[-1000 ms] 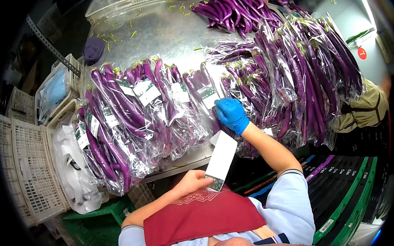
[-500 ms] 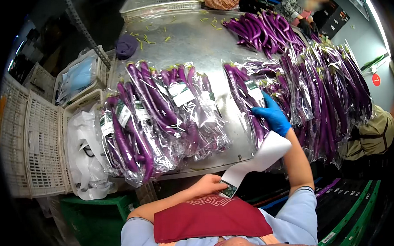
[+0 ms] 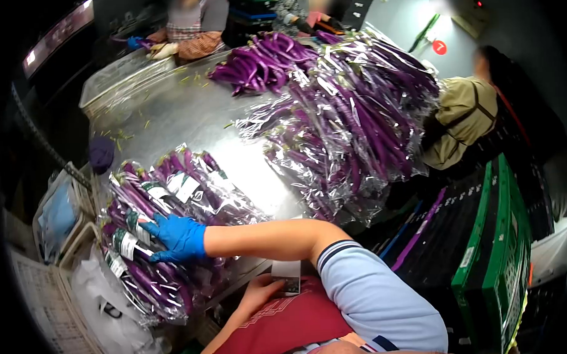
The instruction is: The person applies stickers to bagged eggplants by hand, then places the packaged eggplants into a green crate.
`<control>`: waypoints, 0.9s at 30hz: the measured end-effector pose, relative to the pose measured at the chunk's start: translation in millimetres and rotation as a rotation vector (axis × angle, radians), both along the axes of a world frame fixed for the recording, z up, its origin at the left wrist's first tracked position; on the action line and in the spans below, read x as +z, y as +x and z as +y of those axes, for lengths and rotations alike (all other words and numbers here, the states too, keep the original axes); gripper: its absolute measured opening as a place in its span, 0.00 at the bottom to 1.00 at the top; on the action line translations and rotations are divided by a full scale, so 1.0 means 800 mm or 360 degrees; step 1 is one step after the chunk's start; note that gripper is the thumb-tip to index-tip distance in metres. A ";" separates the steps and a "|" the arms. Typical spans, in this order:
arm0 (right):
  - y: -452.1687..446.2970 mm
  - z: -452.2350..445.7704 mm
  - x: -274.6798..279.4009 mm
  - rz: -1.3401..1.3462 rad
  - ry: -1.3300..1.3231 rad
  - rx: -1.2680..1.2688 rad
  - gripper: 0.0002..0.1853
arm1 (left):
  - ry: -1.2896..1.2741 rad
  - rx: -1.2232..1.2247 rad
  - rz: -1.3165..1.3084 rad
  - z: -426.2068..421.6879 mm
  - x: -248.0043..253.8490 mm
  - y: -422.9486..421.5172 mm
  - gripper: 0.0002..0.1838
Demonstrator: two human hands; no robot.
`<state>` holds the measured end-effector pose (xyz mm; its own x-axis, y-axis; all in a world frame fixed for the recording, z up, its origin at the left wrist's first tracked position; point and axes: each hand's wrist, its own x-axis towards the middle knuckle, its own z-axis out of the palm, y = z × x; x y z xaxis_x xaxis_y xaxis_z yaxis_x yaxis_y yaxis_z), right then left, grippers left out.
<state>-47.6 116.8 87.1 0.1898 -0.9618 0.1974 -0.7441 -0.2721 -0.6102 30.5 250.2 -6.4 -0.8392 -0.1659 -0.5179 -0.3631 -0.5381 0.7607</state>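
My right hand (image 3: 175,237), in a blue glove, reaches across to the left. Its fingers are spread over a clear bag of long purple eggplants (image 3: 161,280), by a white and green label (image 3: 127,244). More labelled bags (image 3: 185,181) lie beside it on the metal table (image 3: 167,122). Low at the table's near edge, my bare left hand (image 3: 263,289) pinches a strip of labels (image 3: 286,278) against the dark red apron. Part of that hand is hidden by the strip.
Bagged eggplants without visible labels (image 3: 351,123) are heaped on the right, loose eggplants (image 3: 262,61) behind them. White plastic bags (image 3: 112,311) hang at the left. Black and green crates (image 3: 488,231) stand at the right. Other people work across the table; one wears a checked apron (image 3: 185,20).
My right hand has moved from a bag on the right to the labelled bags on the left. The bag it touched now lies among others. The label strip looks shorter, and the view has turned right.
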 end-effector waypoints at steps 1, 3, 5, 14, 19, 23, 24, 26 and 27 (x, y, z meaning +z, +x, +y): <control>-0.015 0.012 0.011 -0.0181 0.0064 0.0011 0.40 | -0.0010 0.0012 0.0020 0.001 0.015 0.002 0.14; -0.091 0.033 0.035 -0.0198 0.0018 -0.0039 0.36 | 0.0049 0.0027 0.0046 -0.002 0.020 0.001 0.13; -0.197 0.069 0.062 0.0371 -0.0618 -0.0600 0.30 | 0.0190 0.0037 0.0064 -0.002 0.001 0.003 0.12; -0.546 0.316 0.113 0.0574 0.0092 -0.2043 0.28 | 0.0494 0.0039 0.0043 0.001 -0.003 -0.025 0.11; -0.496 0.284 0.164 0.1187 -0.0645 -0.1841 0.18 | 0.0274 -0.0130 -0.0019 0.001 0.007 -0.038 0.11; -0.416 0.234 0.245 -0.0162 -0.0452 -0.1159 0.16 | 0.0061 -0.0176 0.0164 0.007 0.007 -0.043 0.14; -0.409 0.210 0.229 -0.0343 -0.0335 -0.1077 0.16 | 0.0113 -0.0181 0.0170 0.010 0.012 -0.043 0.14; -0.381 0.163 0.194 -0.0561 -0.0181 -0.0944 0.16 | 0.0224 -0.0161 0.0229 0.013 0.012 -0.045 0.15; -0.357 0.142 0.164 -0.0606 -0.0127 -0.0893 0.16 | 0.0294 -0.0129 0.0271 0.017 0.010 -0.046 0.15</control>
<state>-333.3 230.5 218.1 -0.4303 -0.8739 0.2262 -0.5229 0.0370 -0.8516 -6.2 263.6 1.4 -0.9235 -0.0101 -0.3835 -0.2861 -0.6479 0.7060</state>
